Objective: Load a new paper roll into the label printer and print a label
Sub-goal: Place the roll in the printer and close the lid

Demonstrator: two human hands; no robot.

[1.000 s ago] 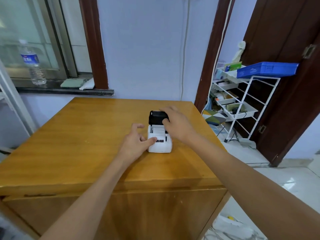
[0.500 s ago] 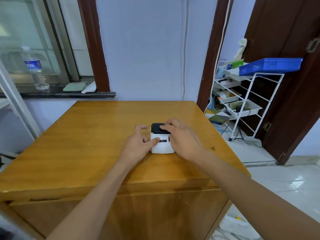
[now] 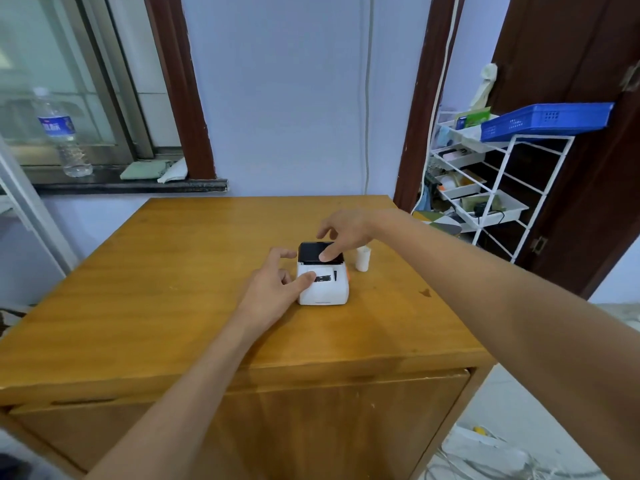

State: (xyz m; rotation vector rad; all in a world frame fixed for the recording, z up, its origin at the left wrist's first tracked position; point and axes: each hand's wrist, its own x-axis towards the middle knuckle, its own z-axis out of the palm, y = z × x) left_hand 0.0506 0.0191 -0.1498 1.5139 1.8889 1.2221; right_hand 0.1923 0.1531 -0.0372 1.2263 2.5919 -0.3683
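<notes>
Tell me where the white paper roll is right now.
In the head view, the paper roll stands on the wooden table just right of the label printer, below the right hand.

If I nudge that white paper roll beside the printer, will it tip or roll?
The paper roll stands upright on end, narrow and tall, so a nudge probably tips it. Once down, its round shape would likely roll across the smooth table. It looks light.

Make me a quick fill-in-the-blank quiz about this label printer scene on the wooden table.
1. The small white label printer has a lid coloured ____.
2. The white paper roll stands on the printer's ____ side.
3. The right hand touches the lid with its ____.
4. The left hand rests its thumb on the printer's ____ body.

Answers: black; right; thumb; white
</notes>
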